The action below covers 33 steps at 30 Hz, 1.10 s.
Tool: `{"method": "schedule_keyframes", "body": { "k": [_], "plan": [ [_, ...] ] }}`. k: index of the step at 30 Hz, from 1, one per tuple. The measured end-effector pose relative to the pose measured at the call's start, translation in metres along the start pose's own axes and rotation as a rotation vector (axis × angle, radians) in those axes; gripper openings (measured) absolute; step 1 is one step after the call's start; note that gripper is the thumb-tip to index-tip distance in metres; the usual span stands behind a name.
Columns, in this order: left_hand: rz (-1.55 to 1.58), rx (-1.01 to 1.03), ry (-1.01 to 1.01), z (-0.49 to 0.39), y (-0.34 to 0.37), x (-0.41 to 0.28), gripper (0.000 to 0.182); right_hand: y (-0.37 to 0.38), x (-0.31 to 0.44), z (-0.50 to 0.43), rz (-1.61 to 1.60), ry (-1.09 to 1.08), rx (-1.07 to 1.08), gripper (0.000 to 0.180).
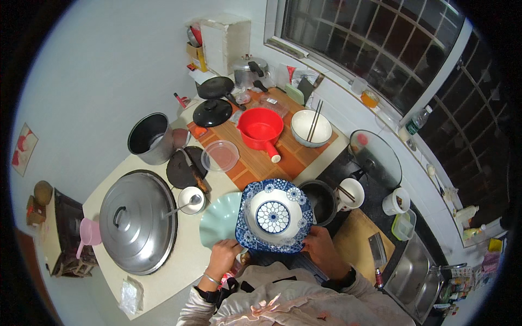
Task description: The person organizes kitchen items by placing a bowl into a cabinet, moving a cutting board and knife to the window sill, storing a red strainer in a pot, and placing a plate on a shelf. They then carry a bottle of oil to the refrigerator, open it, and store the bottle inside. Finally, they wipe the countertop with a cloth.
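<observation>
My left hand (222, 254) and my right hand (325, 249) hold a blue-and-white patterned ceramic bowl (273, 217) by its lower corners, close in front of my body. The bowl shows a flower design at its bottom and nothing inside. It partly covers a pale green wavy-edged plate (218, 218) on the left. A dark cooking pot (320, 202) stands just right of it. Beyond the bowl, a red pan (261, 130) sits on the wood-patterned mat (240, 171), beside a white bowl (308, 131) with chopsticks across it.
A large metal lid (138, 220) covers much of the left counter, near a small bowl with a spoon (194, 199). At right lie a cutting board (350, 244) and a cleaver (377, 249), beside the sink (414, 281). A glass lid (377, 159) leans against the tiles.
</observation>
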<state>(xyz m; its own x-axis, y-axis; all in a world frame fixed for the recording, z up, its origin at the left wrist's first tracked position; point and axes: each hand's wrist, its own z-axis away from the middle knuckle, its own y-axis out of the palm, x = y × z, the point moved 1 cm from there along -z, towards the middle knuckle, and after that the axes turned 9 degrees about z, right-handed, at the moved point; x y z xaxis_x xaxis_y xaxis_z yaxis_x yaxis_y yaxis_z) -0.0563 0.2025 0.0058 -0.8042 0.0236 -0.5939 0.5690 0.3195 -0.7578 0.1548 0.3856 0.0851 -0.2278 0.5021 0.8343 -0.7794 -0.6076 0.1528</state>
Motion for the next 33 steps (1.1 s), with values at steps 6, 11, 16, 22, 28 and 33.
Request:
{"method": "schedule_keyframes", "body": {
  "k": [6,11,16,22,28,33],
  "plan": [
    [-0.063,0.081,0.071,-0.012,0.014,0.052,0.007,0.026,0.006,-0.022,0.018,0.047,-0.088,0.026],
    [-0.014,0.102,0.06,-0.016,0.026,0.068,0.008,0.03,0.014,-0.029,-0.055,0.026,-0.146,0.021],
    [-0.028,0.159,0.016,-0.023,0.037,0.088,0.015,0.014,0.032,-0.049,0.05,0.062,-0.168,0.021],
    [-0.276,0.377,-0.136,-0.029,0.022,0.095,0.025,-0.002,0.053,-0.07,0.029,0.054,-0.154,0.022],
    [0.481,0.317,-0.302,-0.071,-0.03,0.065,0.075,-0.013,0.066,-0.083,0.044,0.054,-0.078,0.024],
    [1.797,-0.116,-0.541,-0.119,-0.033,0.026,0.08,-0.02,0.077,-0.089,0.133,0.022,0.038,0.023]
  ]
}}
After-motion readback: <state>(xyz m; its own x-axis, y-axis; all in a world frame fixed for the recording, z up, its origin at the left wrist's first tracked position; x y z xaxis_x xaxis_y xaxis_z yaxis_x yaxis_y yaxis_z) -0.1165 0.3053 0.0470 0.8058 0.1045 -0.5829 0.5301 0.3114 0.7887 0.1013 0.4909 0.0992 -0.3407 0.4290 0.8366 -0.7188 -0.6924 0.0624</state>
